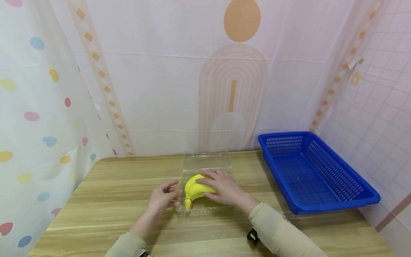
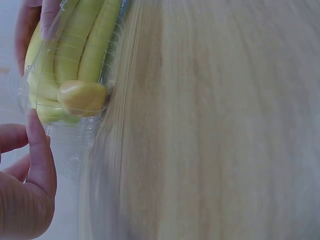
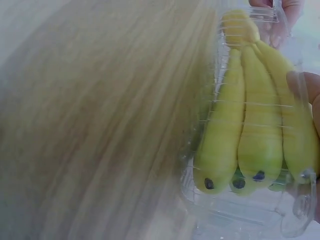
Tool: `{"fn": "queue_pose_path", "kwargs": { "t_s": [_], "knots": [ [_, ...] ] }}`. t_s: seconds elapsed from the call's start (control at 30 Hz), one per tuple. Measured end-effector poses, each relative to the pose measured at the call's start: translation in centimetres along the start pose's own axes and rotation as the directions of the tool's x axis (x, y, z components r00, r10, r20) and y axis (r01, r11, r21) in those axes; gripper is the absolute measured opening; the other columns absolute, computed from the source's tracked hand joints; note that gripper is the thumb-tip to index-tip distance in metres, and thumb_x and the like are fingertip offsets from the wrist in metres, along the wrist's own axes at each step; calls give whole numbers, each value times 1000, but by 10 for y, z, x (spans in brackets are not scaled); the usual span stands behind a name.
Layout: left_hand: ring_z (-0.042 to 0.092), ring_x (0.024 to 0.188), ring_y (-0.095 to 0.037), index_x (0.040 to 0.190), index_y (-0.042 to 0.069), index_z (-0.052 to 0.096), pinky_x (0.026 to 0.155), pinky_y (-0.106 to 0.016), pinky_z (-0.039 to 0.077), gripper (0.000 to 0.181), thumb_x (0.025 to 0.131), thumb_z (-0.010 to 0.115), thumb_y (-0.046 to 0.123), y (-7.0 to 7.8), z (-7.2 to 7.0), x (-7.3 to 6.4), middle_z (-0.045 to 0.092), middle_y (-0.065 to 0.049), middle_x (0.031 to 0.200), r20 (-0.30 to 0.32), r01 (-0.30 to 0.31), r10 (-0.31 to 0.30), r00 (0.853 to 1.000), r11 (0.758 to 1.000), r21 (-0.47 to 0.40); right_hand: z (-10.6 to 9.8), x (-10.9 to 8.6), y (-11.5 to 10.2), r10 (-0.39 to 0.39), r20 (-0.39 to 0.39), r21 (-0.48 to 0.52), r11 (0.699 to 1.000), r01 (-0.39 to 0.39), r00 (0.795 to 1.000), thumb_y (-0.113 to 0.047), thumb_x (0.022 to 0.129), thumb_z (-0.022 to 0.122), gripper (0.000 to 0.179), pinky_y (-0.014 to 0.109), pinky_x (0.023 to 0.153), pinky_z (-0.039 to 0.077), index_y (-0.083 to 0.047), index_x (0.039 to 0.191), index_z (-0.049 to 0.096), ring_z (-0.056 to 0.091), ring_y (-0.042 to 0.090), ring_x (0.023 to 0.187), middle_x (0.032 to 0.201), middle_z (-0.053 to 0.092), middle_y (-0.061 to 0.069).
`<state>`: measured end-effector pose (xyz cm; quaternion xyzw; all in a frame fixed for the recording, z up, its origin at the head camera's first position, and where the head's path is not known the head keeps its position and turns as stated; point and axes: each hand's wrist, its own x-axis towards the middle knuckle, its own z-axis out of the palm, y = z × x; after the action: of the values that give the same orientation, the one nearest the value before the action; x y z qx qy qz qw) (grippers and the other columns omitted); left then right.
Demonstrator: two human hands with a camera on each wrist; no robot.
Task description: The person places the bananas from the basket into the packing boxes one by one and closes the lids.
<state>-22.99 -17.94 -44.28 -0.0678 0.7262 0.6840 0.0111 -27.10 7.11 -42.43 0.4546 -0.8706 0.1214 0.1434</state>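
A bunch of yellow bananas (image 1: 196,188) lies in a clear plastic clamshell box (image 1: 207,163), whose lid is folded back toward the wall. My right hand (image 1: 226,188) reaches over the bunch from the right and grips it, thumb on the near side and fingers draped over the top. In the right wrist view, the dark tips of the bananas (image 3: 261,120) show through the box wall. My left hand (image 1: 163,197) is at the box's left front corner, its fingers loosely bent. One fingertip is right at the box rim by the stem in the left wrist view.
A blue plastic basket (image 1: 302,178) with slotted walls stands on the right of the wooden table (image 1: 128,185). Patterned curtains (image 1: 154,89) hang behind the table and along both sides. A black strap piece (image 1: 253,237) shows under my right sleeve.
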Motion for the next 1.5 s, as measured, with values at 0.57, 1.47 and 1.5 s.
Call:
{"fn": "queue_pose_path", "kwargs": {
  "t_s": [0.57,1.47,1.5],
  "knots": [
    [62,69,-15,135,-10,52,55,-24,57,49,89,67,-7,0,0,-1,63,-8,88,6,-4,4,1000,1000,-10,-9,-17,8,-28,-138,46,998,35,990,-31,93,70,41,53,110,36,-16,130,65,51,27,127,135,59,6],
    [62,70,-17,137,-10,51,57,-26,58,49,91,66,-6,1,-1,-2,63,-10,94,22,8,-8,1000,1000,7,-17,-32,26,17,-376,84,996,16,927,-17,86,76,40,46,97,48,-10,125,66,58,24,110,118,66,5],
    [62,70,-18,137,-10,51,57,-26,58,48,91,66,-6,1,-1,-2,63,-10,94,22,8,-8,1000,1000,8,-17,-32,28,23,-390,93,996,15,921,-16,86,76,40,46,96,48,-9,124,66,58,25,109,117,66,5]
  ]
}}
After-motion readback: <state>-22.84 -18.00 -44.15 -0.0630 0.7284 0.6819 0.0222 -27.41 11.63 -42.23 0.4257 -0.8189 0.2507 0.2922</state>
